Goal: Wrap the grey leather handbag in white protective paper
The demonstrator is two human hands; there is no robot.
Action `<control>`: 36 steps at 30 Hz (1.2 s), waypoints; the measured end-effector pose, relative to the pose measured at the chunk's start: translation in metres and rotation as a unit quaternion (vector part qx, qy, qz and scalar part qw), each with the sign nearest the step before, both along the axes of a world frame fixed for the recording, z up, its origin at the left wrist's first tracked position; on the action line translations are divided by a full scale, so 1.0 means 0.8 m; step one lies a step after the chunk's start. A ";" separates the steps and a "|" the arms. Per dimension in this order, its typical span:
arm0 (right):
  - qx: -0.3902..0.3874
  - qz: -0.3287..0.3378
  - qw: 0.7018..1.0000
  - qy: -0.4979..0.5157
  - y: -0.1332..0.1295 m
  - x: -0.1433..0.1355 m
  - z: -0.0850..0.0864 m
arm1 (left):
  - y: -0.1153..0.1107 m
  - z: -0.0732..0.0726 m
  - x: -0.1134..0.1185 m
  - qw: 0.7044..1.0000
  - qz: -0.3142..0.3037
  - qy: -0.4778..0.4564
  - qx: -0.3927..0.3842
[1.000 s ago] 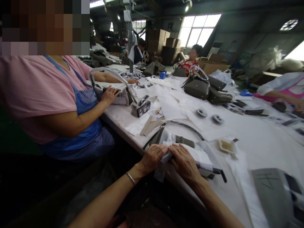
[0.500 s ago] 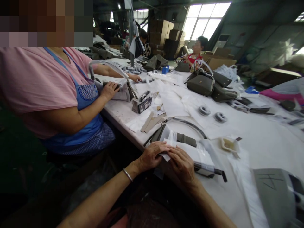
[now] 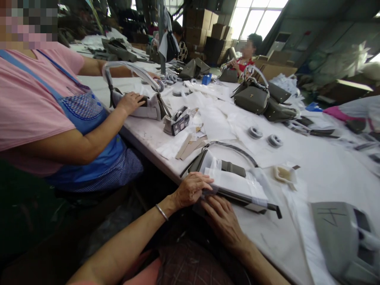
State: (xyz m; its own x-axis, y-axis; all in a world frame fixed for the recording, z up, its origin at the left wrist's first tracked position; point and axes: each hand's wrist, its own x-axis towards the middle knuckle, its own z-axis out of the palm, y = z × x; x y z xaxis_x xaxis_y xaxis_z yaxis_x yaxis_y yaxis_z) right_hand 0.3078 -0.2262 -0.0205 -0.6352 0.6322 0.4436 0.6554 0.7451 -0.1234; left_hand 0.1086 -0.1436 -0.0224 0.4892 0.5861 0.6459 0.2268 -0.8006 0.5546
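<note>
An olive-grey handbag [image 3: 233,168] lies on its side at the table's near edge, with white and clear wrapping sheet [image 3: 246,189] across it and its grey-covered handle [image 3: 237,149] arched on the far side. My left hand [image 3: 192,188] is at the bag's near left corner, fingers curled and closed on a see-through piece of plastic film [image 3: 209,192]. Just below it and to the right, my right hand [image 3: 221,215] has bent fingers on the same film by the bag's bottom edge. Its thumb is hidden.
A co-worker in a blue apron [image 3: 86,105] handles another wrapped bag [image 3: 148,109] at left. A tape dispenser [image 3: 178,120], tape rolls [image 3: 255,132], a small tray with yellowish contents [image 3: 283,174] and a grey marked piece [image 3: 334,225] lie around. More bags [image 3: 252,99] stand farther back.
My hands have drawn apart slightly; the right one moved down off the white sheet to the bag's lower edge. The co-worker's far arm has shifted left and back.
</note>
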 end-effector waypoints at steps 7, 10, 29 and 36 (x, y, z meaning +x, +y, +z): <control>0.010 -0.072 0.997 0.020 0.023 -0.029 -0.020 | -0.006 0.010 0.021 0.994 0.097 0.001 -0.043; 0.012 -0.036 0.996 0.075 0.025 -0.035 -0.015 | -0.004 0.005 0.027 0.990 0.132 0.047 -0.007; -0.104 0.016 0.974 0.200 -0.016 -0.016 0.025 | 0.001 -0.022 0.034 0.984 0.152 0.077 0.054; 0.023 -0.034 0.993 0.109 0.032 -0.001 0.066 | -0.013 -0.024 0.045 0.984 0.161 0.037 0.062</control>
